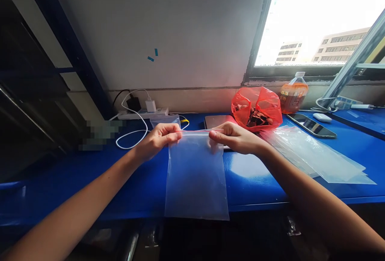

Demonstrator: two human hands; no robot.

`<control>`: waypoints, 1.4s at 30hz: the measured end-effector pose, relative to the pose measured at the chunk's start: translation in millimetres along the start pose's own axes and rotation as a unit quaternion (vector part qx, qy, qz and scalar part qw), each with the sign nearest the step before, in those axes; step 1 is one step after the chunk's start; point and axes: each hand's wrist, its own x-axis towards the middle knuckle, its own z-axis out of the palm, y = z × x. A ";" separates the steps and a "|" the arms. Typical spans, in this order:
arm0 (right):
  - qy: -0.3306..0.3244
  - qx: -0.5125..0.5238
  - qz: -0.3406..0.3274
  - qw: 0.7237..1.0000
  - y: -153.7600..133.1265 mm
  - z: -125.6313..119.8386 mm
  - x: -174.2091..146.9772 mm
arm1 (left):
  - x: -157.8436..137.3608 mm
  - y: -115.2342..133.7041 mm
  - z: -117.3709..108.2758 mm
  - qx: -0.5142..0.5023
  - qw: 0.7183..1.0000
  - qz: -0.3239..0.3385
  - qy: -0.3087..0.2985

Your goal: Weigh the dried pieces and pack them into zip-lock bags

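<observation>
A clear zip-lock bag (197,180) hangs upright in front of me, flat, with a red line along its top edge. My left hand (161,138) pinches its top left corner between thumb and fingers. At the top right corner, my right hand (233,137) grips the same edge, some of its fingers showing blurred through the plastic. Behind the bag lies a flat silver-grey device (215,121), partly covered by my right hand. Another clear bag (164,121) shows just beyond my left hand.
A red plastic bag (272,106) with dark dried pieces stands at the back right, beside a drink bottle (294,94). Several clear bags (321,156), a phone (313,125) and a white earbud case (322,117) lie right. A power strip (159,112) with cables sits back left on the blue table (126,188).
</observation>
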 end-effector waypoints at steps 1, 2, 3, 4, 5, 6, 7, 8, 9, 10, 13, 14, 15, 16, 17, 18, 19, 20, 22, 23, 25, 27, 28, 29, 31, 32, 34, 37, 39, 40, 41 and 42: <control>0.007 0.000 0.000 1.000 -0.1 -0.1 0.0 | 0.1 -0.4 -0.6 -0.014 1.000 0.002 0.004; 0.011 0.000 -0.003 1.000 0.1 -0.5 0.0 | 0.2 -0.8 -1.3 -0.028 1.000 0.003 0.005; 0.011 0.001 -0.005 1.000 0.5 -1.2 0.0 | 0.2 -1.2 -2.2 -0.040 0.999 0.004 0.004; 0.011 0.001 -0.007 1.000 1.0 -2.0 0.0 | 0.1 -1.4 -2.9 -0.048 0.999 0.004 0.002; 0.009 0.003 -0.008 1.000 1.7 -2.8 0.1 | -0.1 -1.4 -3.5 -0.050 0.999 0.006 0.002; 0.007 0.004 -0.011 1.000 2.3 -3.5 0.1 | -0.3 -1.1 -3.7 -0.049 0.999 0.009 0.004; 0.004 0.006 -0.014 1.000 2.8 -3.9 0.1 | -0.6 -0.6 -3.6 -0.045 0.999 0.013 0.008; -0.002 0.008 -0.018 1.000 3.2 -4.2 0.1 | -0.9 0.1 -3.2 -0.040 0.999 0.017 0.013; -0.010 0.011 -0.021 1.000 3.4 -4.2 0.0 | -1.3 1.0 -2.6 -0.036 0.999 0.022 0.018; -0.019 0.013 -0.023 0.999 3.4 -4.1 0.0 | -1.7 2.0 -1.8 -0.033 0.999 0.027 0.023; -0.039 0.016 -0.024 0.999 3.2 -2.8 0.3 | -3.5 4.4 0.4 -0.005 0.999 0.035 0.019; -0.041 0.015 -0.021 0.999 3.2 -2.2 0.5 | -4.2 4.8 0.9 0.009 0.999 0.038 0.012; -0.041 0.015 -0.017 0.999 3.1 -1.4 0.8 | -4.8 4.9 1.3 0.023 0.999 0.039 0.005; -0.040 0.016 -0.014 0.999 3.1 -0.6 1.2 | -5.3 4.9 1.7 0.034 0.999 0.041 0.000; -0.037 0.019 -0.011 0.999 3.0 0.3 1.6 | -5.8 4.9 2.2 0.041 0.998 0.042 -0.003; -0.031 0.024 -0.009 0.999 2.8 1.3 1.9 | -6.1 5.0 3.0 0.046 0.998 0.042 -0.003; -0.024 0.026 -0.008 0.999 2.4 2.2 2.2 | -6.3 5.4 4.1 0.056 0.998 0.041 -0.004; -0.019 0.025 -0.009 0.999 1.9 3.2 2.4 | -6.5 6.1 5.3 0.072 0.997 0.040 -0.005; -0.021 0.021 -0.017 0.999 0.5 4.9 2.6 | -6.9 8.6 7.9 0.108 0.993 0.040 -0.006; -0.027 0.020 -0.023 0.999 -0.2 5.7 2.6 | -7.2 10.2 9.0 0.125 0.991 0.040 -0.006; -0.036 0.019 -0.035 0.999 -1.2 7.3 2.8 | -7.7 13.2 10.6 0.149 0.988 0.045 -0.006; -0.039 0.014 -0.038 0.998 -1.2 9.1 3.4 | -7.9 15.4 11.2 0.169 0.984 0.046 -0.013; -0.038 0.008 -0.038 0.999 -0.9 10.0 3.8 | -7.9 16.2 11.3 0.179 0.983 0.045 -0.018; -0.037 0.001 -0.039 0.999 -0.5 10.8 4.2 | -7.8 16.9 11.3 0.186 0.981 0.043 -0.022; -0.032 -0.009 -0.046 0.998 0.8 12.4 5.3 | -7.6 18.2 11.2 0.189 0.981 0.039 -0.020; -0.026 -0.011 -0.048 0.998 1.5 13.0 5.9 | -7.5 18.9 11.1 0.186 0.982 0.038 -0.016; -0.009 -0.017 -0.049 0.999 2.6 14.1 6.8 | -7.4 20.3 10.4 0.181 0.983 0.040 -0.013; 0.012 -0.035 -0.045 0.998 3.8 14.7 7.7 | -7.3 21.7 7.7 0.189 0.981 0.045 -0.022; 0.015 -0.038 -0.048 0.998 4.4 14.2 7.6 | -7.0 22.0 5.3 0.202 0.978 0.042 -0.022; 0.014 -0.035 -0.052 0.998 4.6 13.7 7.4 | -6.9 22.0 4.3 0.210 0.977 0.041 -0.019; 0.011 -0.032 -0.057 0.998 4.7 13.2 7.1 | -6.9 22.1 3.4 0.219 0.975 0.041 -0.017; 0.005 -0.030 -0.062 0.998 4.8 12.8 6.8 | -7.0 22.2 2.9 0.228 0.972 0.043 -0.016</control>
